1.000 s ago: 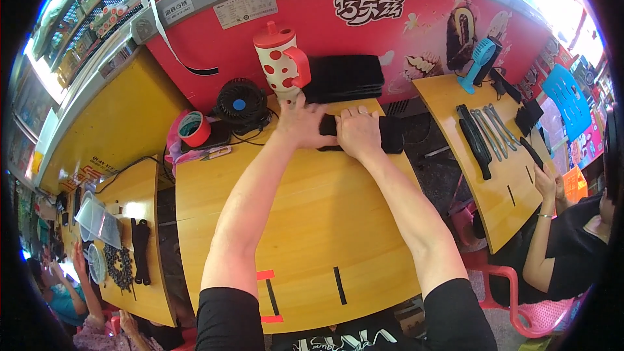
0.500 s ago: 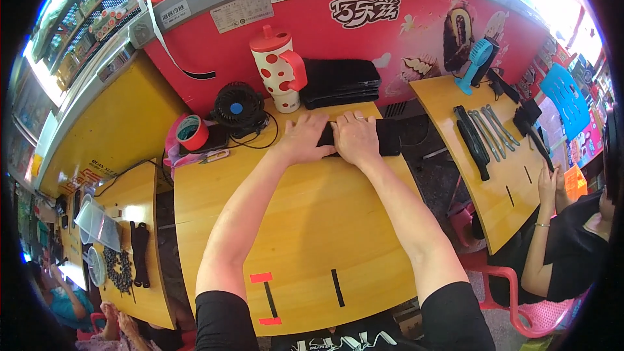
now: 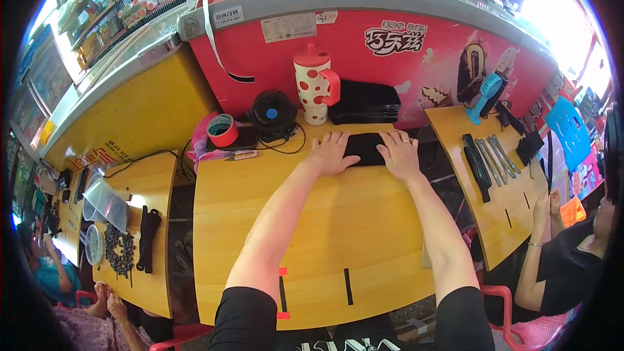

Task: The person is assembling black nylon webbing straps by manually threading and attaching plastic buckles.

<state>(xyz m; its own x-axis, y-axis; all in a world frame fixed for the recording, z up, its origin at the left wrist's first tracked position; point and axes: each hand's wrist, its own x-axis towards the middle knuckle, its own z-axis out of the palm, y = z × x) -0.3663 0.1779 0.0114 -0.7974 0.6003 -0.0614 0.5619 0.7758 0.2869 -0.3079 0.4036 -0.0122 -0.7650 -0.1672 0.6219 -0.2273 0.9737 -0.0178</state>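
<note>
At the far end of the yellow wooden table (image 3: 312, 221), right in front of the person I am watching, a flat black piece (image 3: 366, 148) lies between two bare hands. The left hand (image 3: 333, 154) is spread wide, palm down, its thumb reaching onto the near left part of the piece. The right hand (image 3: 400, 155), a ring on one finger, is spread just as wide and presses down on the other side; neither hand has its fingers closed around anything. From here I can't tell how far the piece runs under the palms.

Just behind it sits a stack of black pieces (image 3: 365, 102), next to a white tumbler with red spots (image 3: 315, 88), and to the left of that I see a small black fan (image 3: 273, 112) and a roll of red tape (image 3: 222, 130). On the near part of the table, a black strip (image 3: 348, 286) stands apart from another dark strip (image 3: 282, 294) with red marks at its ends.

Over at the right-hand table, a co-worker's hands (image 3: 545, 208) hold a long black strip upright near a blue fan (image 3: 486, 94).
</note>
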